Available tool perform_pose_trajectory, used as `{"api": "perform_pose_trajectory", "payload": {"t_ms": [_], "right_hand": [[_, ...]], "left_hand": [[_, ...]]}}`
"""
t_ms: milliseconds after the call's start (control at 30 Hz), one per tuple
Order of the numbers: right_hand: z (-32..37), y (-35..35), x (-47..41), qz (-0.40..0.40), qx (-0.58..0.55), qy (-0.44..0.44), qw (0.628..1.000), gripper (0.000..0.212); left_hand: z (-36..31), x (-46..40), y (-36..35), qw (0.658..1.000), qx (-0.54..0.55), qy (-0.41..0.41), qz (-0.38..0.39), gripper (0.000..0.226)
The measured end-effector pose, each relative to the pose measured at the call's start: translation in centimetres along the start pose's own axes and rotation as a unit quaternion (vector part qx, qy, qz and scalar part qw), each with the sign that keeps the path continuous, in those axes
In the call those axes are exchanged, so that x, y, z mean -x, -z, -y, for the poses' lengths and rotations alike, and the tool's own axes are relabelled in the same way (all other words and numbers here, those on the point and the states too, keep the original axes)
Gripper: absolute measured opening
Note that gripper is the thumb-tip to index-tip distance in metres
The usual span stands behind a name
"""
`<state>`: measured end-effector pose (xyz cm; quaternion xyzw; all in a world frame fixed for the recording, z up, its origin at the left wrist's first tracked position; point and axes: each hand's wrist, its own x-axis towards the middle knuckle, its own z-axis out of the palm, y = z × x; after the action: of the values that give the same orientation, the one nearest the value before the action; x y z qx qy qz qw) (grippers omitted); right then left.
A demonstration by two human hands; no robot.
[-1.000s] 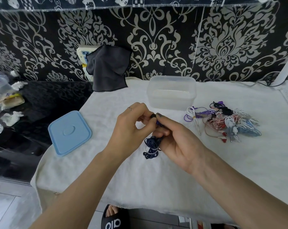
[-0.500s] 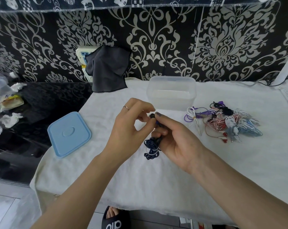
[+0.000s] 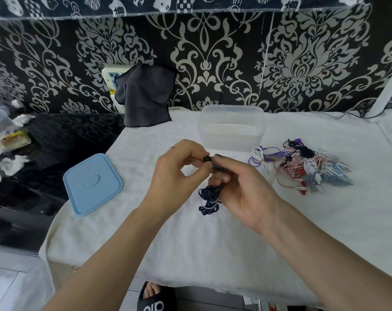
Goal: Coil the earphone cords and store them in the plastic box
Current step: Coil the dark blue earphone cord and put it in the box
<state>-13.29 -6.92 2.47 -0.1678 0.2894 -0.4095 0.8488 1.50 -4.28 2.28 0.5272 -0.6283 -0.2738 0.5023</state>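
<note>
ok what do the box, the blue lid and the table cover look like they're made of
The plastic box: clear, slightly frosted plastic by the look, since the cloth shows through its walls. The blue lid: likely matte moulded plastic, pale blue, with a raised rim and an oval pressed into its middle. The table cover: white, soft cloth, apparently a towel or fleece, with a fuzzy nap and a draped edge.

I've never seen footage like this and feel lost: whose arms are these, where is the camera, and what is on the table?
The camera sits on a person's head, looking down at their own arms. The left hand and right hand both hold a dark blue earphone cord, partly coiled. On the white cloth stand an open clear plastic box, its blue lid to the left, and a pile of tangled earphones to the right.
</note>
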Motion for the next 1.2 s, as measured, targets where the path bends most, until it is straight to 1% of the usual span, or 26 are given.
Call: {"api": "perform_pose_trajectory", "payload": {"t_ms": [167, 300, 367, 400, 433, 500, 533, 600, 667, 700, 767, 800, 833, 867, 900, 967, 1033, 1067, 1100, 1133, 1200], "right_hand": [[0.4, -0.1, -0.2, 0.010, 0.047, -0.028, 0.998, 0.024], [0.8, 0.1, -0.7, 0.000, 0.086, -0.026, 0.996, 0.020], [1.0, 0.5, -1.0, -0.014, 0.149, -0.014, 0.989, 0.014], [0.9, 0.9, -1.3, -0.034, 0.214, 0.002, 0.976, 0.015], [0.9, 1.4, -1.6, -0.062, 0.304, 0.023, 0.950, 0.019], [0.8, 2.6, -2.1, -0.106, 0.490, 0.051, 0.864, 0.038], [0.8, 3.1, -2.3, -0.105, 0.548, 0.052, 0.829, 0.048], [1.2, 3.9, -2.3, -0.083, 0.621, 0.035, 0.778, 0.065], [1.3, 4.0, -1.9, -0.068, 0.694, 0.026, 0.716, 0.075], [1.0, 4.2, -1.6, -0.070, 0.736, 0.035, 0.673, 0.075], [0.2, 4.1, -1.0, -0.090, 0.811, 0.083, 0.573, 0.065], [-0.3, 4.1, -0.8, -0.104, 0.832, 0.107, 0.535, 0.060], [-0.6, 4.2, -0.8, -0.113, 0.840, 0.119, 0.518, 0.056], [-0.8, 4.2, -0.8, -0.118, 0.837, 0.123, 0.521, 0.051], [-0.9, 4.2, -0.8, -0.120, 0.826, 0.123, 0.537, 0.045], [-0.8, 4.1, -1.0, -0.123, 0.805, 0.122, 0.568, 0.036], [-0.8, 4.2, -1.3, -0.130, 0.793, 0.129, 0.581, 0.030], [-0.7, 4.2, -1.4, -0.139, 0.774, 0.130, 0.604, 0.027], [-0.6, 4.0, -1.4, -0.148, 0.739, 0.127, 0.645, 0.024], [-0.2, 3.7, -1.2, -0.151, 0.686, 0.117, 0.702, 0.022], [1.2, 2.1, -0.8, -0.137, 0.534, 0.090, 0.829, 0.021]], "left_hand": [[0.4, 0.0, 0.4, 0.999, -0.026, 0.034, 0.005, 0.015], [0.4, -0.5, 0.3, 0.996, -0.006, 0.086, 0.010, 0.013], [0.8, -0.7, 0.1, 0.991, -0.015, 0.129, 0.014, 0.016], [1.1, -0.8, 0.0, 0.987, -0.029, 0.154, 0.020, 0.019], [1.5, -0.9, 0.0, 0.982, -0.045, 0.179, 0.029, 0.022], [2.2, -0.8, 0.0, 0.971, -0.072, 0.219, 0.054, 0.024], [2.5, -0.7, 0.1, 0.967, -0.083, 0.232, 0.066, 0.024], [2.8, -0.7, 0.1, 0.960, -0.106, 0.245, 0.080, 0.022], [3.0, -0.7, 0.1, 0.957, -0.120, 0.251, 0.086, 0.021], [3.0, -0.8, 0.0, 0.956, -0.123, 0.254, 0.086, 0.021], [2.9, -0.9, -0.2, 0.956, -0.126, 0.252, 0.084, 0.021], [3.0, -1.0, -0.3, 0.957, -0.125, 0.249, 0.080, 0.021], [3.0, -1.0, -0.5, 0.959, -0.124, 0.245, 0.075, 0.022], [3.1, -1.1, -0.6, 0.960, -0.127, 0.239, 0.072, 0.024], [3.2, -1.2, -0.7, 0.962, -0.135, 0.227, 0.068, 0.029], [3.6, -1.6, -0.5, 0.970, -0.154, 0.180, 0.061, 0.043], [3.8, -2.3, 0.0, 0.972, -0.183, 0.135, 0.062, 0.055], [3.9, -2.8, 0.2, 0.970, -0.199, 0.121, 0.066, 0.060], [4.0, -3.2, 0.4, 0.967, -0.215, 0.114, 0.072, 0.063], [4.0, -3.6, 0.5, 0.964, -0.228, 0.111, 0.077, 0.065], [4.2, -4.6, 0.5, 0.962, -0.239, 0.104, 0.082, 0.065]]}}
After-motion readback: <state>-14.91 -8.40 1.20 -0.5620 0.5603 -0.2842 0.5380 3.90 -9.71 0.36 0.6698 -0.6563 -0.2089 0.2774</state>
